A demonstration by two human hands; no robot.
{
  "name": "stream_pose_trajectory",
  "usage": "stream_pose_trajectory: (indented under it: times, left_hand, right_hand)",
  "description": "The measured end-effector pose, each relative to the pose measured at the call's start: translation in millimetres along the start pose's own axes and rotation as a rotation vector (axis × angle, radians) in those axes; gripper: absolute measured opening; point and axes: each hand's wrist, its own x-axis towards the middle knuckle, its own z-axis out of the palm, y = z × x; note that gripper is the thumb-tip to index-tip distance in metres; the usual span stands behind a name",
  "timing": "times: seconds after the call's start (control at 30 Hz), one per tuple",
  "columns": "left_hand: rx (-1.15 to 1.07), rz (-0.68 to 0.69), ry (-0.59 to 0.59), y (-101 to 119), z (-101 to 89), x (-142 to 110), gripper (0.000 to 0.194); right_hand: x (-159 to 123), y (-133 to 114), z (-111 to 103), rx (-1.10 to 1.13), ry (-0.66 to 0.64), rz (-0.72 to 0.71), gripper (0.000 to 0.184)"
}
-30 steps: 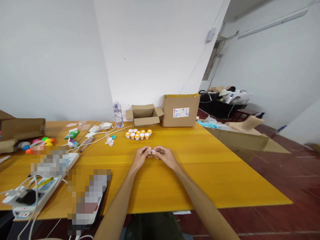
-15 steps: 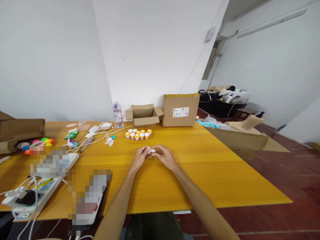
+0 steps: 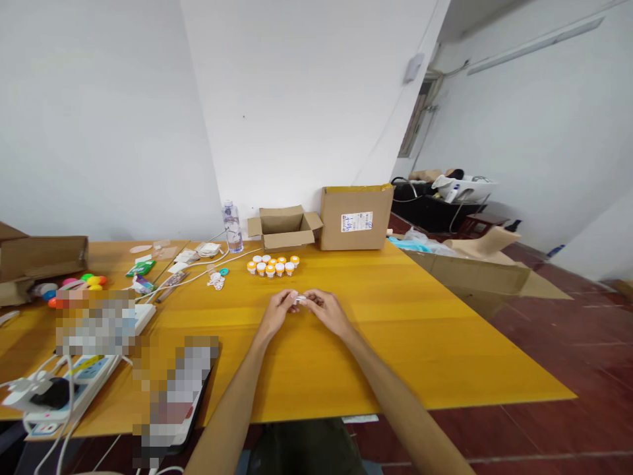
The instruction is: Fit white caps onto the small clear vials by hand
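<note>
Both hands meet above the middle of the wooden table. My left hand pinches a small white piece between thumb and fingers. My right hand grips the same piece from its other side, fingers curled. Most of the piece is hidden by the fingertips, so its kind cannot be made out. Beyond the hands, several small white-and-orange capped containers stand in a close group. Farther left lies a white dotted trinket beside a small teal ring.
Behind the containers sit an open cardboard box, a closed carton and a clear bottle. Power strips with cables and a phone-like device lie on the left. A large open carton stands past the table's right edge.
The fingertips have shifted slightly around the white piece, and less of it shows between them. The view has moved a little; the things on the table stay put.
</note>
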Motion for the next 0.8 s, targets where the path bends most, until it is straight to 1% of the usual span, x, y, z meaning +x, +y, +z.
stream_pose_trajectory:
  times: [0.23,0.53,0.8]
  left_hand:
    - [-0.009,-0.006,0.008,0.6,0.1,-0.4,0.037]
    - [-0.017,0.0,-0.007,1.2,-0.8,0.4,0.044]
    - [-0.005,-0.013,-0.012,1.1,-1.2,0.1,0.046]
  right_hand:
    - [-0.1,2.1,1.6,0.008,-0.009,-0.013,0.026]
    - [-3.0,0.1,0.7,-0.148,0.057,-0.178,0.02]
    - [-4.6,-1.0,-0.7,-0.211,0.04,-0.293,0.02]
